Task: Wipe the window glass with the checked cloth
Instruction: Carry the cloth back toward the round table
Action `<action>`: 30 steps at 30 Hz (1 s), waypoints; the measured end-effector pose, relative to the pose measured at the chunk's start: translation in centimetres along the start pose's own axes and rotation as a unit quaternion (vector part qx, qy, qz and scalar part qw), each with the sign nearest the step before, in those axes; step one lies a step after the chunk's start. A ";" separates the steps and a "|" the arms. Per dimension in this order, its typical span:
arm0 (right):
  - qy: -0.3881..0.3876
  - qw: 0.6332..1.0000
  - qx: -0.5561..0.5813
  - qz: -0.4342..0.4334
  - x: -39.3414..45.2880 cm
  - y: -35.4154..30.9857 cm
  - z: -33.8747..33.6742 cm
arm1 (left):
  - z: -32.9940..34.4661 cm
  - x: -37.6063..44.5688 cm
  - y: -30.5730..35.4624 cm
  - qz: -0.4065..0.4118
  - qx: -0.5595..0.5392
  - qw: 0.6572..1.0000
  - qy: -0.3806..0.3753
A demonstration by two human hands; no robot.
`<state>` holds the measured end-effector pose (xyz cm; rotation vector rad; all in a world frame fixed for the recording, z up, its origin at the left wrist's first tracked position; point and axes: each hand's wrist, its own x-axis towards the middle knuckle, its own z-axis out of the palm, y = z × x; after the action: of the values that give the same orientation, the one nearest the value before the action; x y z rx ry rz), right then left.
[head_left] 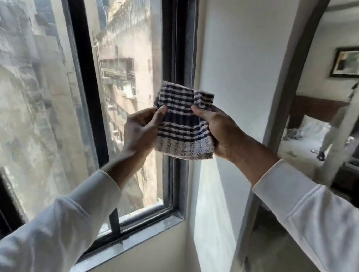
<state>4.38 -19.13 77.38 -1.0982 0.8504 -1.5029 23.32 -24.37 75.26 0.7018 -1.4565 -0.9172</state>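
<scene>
Evidently the person is readying the checked cloth [184,123] rather than wiping yet: both hands are holding it up in the air in front of the right-hand edge of the window glass [128,66], apart from the pane. The left hand [141,128] is pinching the cloth's left edge, thumb on the near face, while the right hand [220,131] is closing its fingers [200,112] round the bunched right side. Holding it between two hands this way is probably serving to fold it into a flat pad. The glass is looking hazy and streaked, so the wiping itself seems not yet done.
</scene>
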 end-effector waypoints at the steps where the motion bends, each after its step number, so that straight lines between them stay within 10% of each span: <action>1: 0.029 0.999 -0.015 -0.006 -1.6 0.4 -0.9 | 0.8 -1.2 -0.6 -0.002 -0.005 1.000 -0.012; 12: 0.226 0.968 -0.096 0.056 -15.7 6.5 -8.0 | 7.2 -15.6 -7.3 -0.109 -0.043 0.989 -0.090; 30: 0.247 0.914 -0.118 0.300 -35.1 39.8 -31.8 | 15.8 -47.6 -35.7 -0.398 0.051 0.904 -0.147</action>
<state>-11.23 5.97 23.00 -0.5237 1.5920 -1.1690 9.19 0.42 20.70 1.3315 -1.4913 -1.6330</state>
